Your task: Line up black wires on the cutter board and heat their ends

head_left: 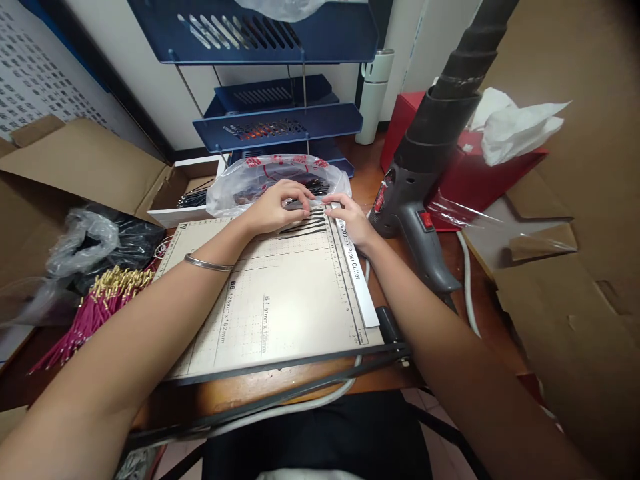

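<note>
My left hand [280, 208] is at the far edge of a cream paper cutter [295, 303], its thumb and fingers closed on one end of a thin black cord. My right hand [353, 223] is bent over the white ruler strip [360, 287] along the cutter's right side. Its thumb and fingertips pinch near the cord's other end, though the fingers partly cover it. Several black cords [306, 230] lie side by side on the board, just below both hands. Beyond them, a clear plastic bag [235, 187] with red print holds more dark cords.
A grey heat gun [413, 173] stands to the right, before a red tissue box [505, 177]. On the left are a bundle of magenta cords [95, 313] with gold ends and an open cardboard box [85, 160]. Blue shelf trays [280, 120] and a pale bottle [375, 100] are behind.
</note>
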### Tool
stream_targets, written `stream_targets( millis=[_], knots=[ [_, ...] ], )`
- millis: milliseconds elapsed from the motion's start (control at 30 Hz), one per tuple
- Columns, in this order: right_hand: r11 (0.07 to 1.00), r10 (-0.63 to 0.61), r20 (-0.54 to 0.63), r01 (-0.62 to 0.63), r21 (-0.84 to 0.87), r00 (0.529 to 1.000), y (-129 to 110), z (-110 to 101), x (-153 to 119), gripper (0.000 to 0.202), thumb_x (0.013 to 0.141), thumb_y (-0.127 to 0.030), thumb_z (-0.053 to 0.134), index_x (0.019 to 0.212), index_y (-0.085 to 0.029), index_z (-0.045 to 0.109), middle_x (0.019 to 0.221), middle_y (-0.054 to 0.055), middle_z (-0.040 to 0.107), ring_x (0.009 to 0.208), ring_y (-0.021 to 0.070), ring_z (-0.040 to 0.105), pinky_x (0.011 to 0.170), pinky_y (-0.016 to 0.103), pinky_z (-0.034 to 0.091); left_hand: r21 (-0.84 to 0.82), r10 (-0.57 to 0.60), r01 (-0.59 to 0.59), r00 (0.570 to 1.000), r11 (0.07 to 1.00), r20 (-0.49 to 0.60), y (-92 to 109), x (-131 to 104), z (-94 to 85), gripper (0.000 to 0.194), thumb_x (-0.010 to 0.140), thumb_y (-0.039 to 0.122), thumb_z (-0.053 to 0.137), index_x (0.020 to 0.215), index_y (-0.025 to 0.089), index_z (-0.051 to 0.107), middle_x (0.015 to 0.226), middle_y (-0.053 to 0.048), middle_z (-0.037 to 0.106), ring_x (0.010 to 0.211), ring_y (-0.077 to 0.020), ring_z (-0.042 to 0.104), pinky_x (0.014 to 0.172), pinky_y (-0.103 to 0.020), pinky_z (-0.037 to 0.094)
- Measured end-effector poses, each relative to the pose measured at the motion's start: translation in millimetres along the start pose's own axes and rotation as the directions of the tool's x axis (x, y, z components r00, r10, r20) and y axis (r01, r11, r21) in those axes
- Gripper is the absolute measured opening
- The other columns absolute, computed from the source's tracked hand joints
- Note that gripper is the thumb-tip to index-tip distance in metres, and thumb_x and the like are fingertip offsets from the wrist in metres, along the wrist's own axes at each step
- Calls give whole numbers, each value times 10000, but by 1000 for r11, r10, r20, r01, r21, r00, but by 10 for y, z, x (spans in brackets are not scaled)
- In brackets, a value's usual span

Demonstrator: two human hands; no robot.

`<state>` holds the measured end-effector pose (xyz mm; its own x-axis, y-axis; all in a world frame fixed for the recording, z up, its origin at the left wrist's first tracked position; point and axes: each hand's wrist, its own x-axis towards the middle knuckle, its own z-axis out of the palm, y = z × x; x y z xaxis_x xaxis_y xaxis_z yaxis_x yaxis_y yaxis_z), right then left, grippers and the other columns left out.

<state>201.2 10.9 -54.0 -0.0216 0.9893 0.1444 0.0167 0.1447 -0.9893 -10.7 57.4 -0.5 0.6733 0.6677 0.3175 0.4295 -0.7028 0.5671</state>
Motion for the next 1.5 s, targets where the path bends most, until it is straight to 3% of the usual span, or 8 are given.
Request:
stream_targets(
  millis=[200,500,867,1500],
  knots=[
    [1000,7,5,-7,-2,1000,5,1,38,322,690,-383,696,971,-227,683,1111,30,694,1207,281,584,1168,458,406,58,-18,17,999,998,27,31,10,8,139,814,336,726,759,208,728,1202,-72,779,1278,-282,615,1226,-486,383],
    [1000,4,25,-4,5,1000,-5,6,53,294,701,-371,695,957,-228,667,1105,32,689,1191,277,575,1139,443,419,7,25,-25,1000,1000,0,-5,4,16,206,812,407,750,746,213,730,1174,-88,782,1229,-282,638,1191,-493,422],
    [1000,4,21,-4,12,1000,-19,8,29,282,774,-424,681,965,-217,682,1091,35,692,1170,263,593,1134,431,414,26,47,-47,999,999,23,-3,14,9,192,824,394,727,759,214,729,1198,-81,790,1237,-281,649,1201,-491,420],
    [999,-40,13,40,17,999,37,-1,21,352,753,-522,702,950,-232,689,1108,41,717,1187,271,612,1151,458,405,11,39,-39,999,999,-12,-29,4,32,186,829,383,708,773,206,715,1195,-77,794,1191,-267,671,1163,-487,434]
  ],
)
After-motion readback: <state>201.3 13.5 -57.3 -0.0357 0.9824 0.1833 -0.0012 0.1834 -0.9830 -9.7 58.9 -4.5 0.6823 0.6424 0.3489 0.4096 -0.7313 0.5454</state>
